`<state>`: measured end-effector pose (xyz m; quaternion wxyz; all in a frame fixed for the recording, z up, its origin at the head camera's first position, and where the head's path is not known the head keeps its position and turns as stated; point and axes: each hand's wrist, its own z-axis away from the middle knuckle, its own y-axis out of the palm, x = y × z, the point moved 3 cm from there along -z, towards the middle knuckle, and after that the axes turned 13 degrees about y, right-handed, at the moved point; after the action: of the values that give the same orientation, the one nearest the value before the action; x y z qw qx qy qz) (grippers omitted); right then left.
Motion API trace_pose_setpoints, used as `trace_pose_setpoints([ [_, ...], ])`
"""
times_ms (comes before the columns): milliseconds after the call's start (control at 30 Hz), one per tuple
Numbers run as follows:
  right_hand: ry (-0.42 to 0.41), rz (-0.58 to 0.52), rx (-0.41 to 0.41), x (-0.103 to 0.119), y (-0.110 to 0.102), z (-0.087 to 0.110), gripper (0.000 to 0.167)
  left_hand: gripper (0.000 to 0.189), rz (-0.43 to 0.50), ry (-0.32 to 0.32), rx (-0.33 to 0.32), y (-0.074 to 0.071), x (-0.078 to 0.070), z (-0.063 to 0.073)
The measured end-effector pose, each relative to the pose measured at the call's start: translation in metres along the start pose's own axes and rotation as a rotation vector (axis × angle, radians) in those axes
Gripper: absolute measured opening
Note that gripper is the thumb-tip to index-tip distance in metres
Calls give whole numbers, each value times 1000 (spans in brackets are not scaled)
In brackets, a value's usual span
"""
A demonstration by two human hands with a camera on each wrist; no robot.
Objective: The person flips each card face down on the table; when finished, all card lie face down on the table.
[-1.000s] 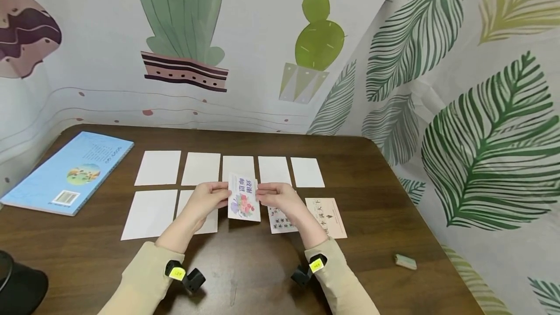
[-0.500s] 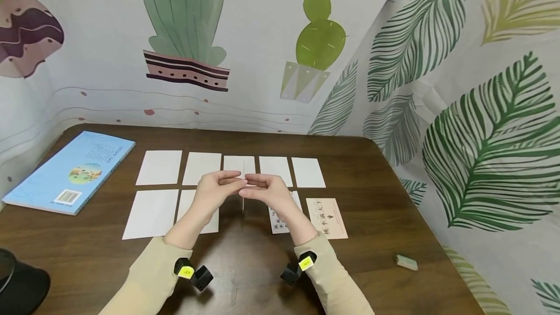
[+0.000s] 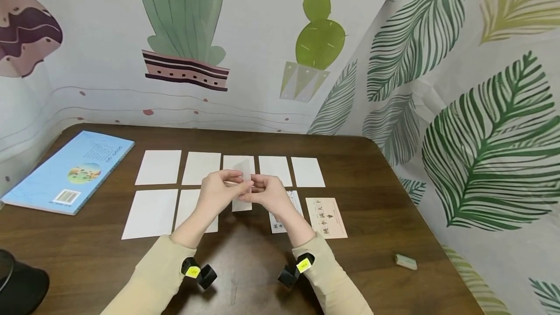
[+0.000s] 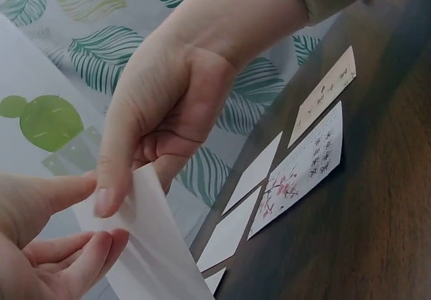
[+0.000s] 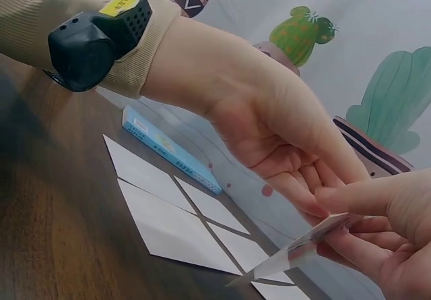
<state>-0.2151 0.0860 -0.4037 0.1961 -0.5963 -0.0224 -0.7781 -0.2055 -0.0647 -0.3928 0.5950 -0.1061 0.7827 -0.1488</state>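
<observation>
Both hands hold a card [image 3: 242,204] up over the middle of the table, its plain white side towards the head camera. My left hand [image 3: 216,192] pinches it near an edge, thumb and fingertips meeting those of my right hand [image 3: 272,194], which also pinches the card. In the left wrist view, the right thumb lies on the white face. The right wrist view shows the card tilted, faint print on its other side. On the table, right of the hands, lie a card with blossoms and writing [image 4: 296,178] and a cream card with characters [image 3: 325,218].
Several white cards [image 3: 158,167] lie face down in two rows on the dark wooden table [image 3: 245,271]. A blue book [image 3: 70,174] is at the left, a black cup-like object [image 3: 22,281] near the left front, and a small pale green piece [image 3: 406,262] at the right.
The held card has turned over: its flower print faced the head camera, then it stood edge-on, and now its white back shows. The hands have come closer together.
</observation>
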Motion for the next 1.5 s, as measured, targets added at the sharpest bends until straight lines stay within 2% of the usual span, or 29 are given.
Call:
trace_pose_setpoints([
  [133, -11, 4, -15, -3, -7, 0, 50, 43, 40, 1, 23, -3, 6, -1],
  [267, 2, 1, -60, -10, -20, -1, 44, 39, 39, -9, -7, -11, 18, 0],
  [367, 38, -28, -83, -18, -28, -2, 41, 39, 60, -61, -26, -16, 30, 0],
  [533, 89, -55, -47, -29, -30, -3, 38, 45, 215, -167, 43, -15, 47, 2],
  [633, 98, -52, -13, -34, -27, -3, 38, 46, 257, -210, 69, -11, 54, 3],
  [800, 106, -37, 9, -41, -23, -5, 39, 42, 232, -231, 71, -8, 57, 6],
  [1033, 140, 65, 21, -48, -27, -5, 38, 35, 188, -248, 91, -10, 59, 10],
  [1200, 170, 84, 34, -52, -32, -4, 41, 34, 112, -257, 115, -11, 60, 12],
  [1500, 193, 50, 68, -54, -35, -3, 42, 27, -35, -250, 121, -10, 64, 11],
])
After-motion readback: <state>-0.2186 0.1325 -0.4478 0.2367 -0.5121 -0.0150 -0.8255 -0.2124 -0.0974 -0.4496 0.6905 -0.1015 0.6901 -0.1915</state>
